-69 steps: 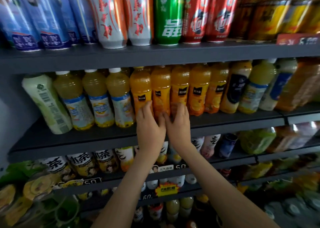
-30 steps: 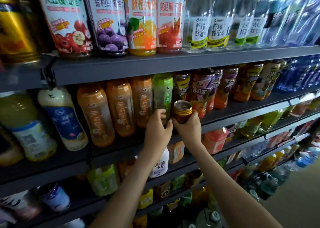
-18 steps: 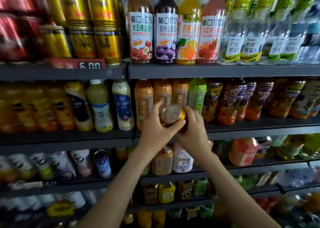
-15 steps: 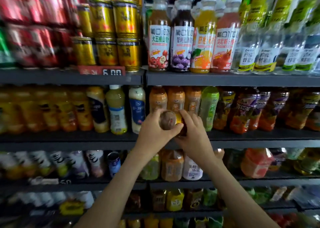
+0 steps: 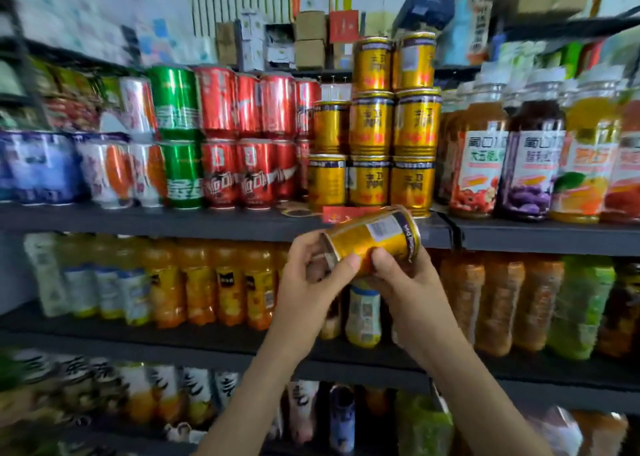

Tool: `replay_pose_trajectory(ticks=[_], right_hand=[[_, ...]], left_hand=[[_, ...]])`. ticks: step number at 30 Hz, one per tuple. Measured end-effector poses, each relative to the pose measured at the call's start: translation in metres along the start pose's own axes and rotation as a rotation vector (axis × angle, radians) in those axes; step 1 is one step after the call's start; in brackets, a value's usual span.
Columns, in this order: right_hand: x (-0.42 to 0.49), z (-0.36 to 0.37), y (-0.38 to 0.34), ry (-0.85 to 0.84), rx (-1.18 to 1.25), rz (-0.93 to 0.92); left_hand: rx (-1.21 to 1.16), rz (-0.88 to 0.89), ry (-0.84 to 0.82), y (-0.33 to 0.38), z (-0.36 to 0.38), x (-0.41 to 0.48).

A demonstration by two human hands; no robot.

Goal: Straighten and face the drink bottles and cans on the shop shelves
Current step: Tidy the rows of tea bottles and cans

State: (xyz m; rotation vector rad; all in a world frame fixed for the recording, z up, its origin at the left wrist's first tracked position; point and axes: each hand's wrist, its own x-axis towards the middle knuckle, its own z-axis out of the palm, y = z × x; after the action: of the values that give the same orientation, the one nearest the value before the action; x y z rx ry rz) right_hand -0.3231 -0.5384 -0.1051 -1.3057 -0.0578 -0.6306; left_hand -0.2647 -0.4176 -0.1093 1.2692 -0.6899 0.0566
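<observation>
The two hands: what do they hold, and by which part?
A gold can, tipped sideways: left hand grips one end, right hand its side from below.

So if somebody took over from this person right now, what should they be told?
The left hand and right hand both grip one gold can, tilted nearly on its side in front of the shelf edge.
The stack of gold cans stands on that shelf just above; its left column is one can lower.
Done: can in hand. Left: probably stand it upright on the low column, label outward.
</observation>
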Motion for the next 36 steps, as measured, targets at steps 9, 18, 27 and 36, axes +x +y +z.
replay_pose_trajectory(ticks=[9,18,27,36], right_hand=[[0.085,0.108,-0.024,0.234,-0.37,-0.416],[0.147,0.12,-0.066,0.32,-0.737,-0.472],[0.148,0.099,-0.045,0.476,-0.933,-0.48],[0.15,0.093,-0.021,0.418,-1.062,-0.487]], left_hand=[[0.493,0.316,-0.251,0.053,-0.094,0.112],[0.478,0.324,-0.209,0.071,-0.062,0.206],[0.508,0.211,-0.207,0.054,-0.055,0.232],[0.499,0.16,-0.228,0.053,-0.05,0.224]])
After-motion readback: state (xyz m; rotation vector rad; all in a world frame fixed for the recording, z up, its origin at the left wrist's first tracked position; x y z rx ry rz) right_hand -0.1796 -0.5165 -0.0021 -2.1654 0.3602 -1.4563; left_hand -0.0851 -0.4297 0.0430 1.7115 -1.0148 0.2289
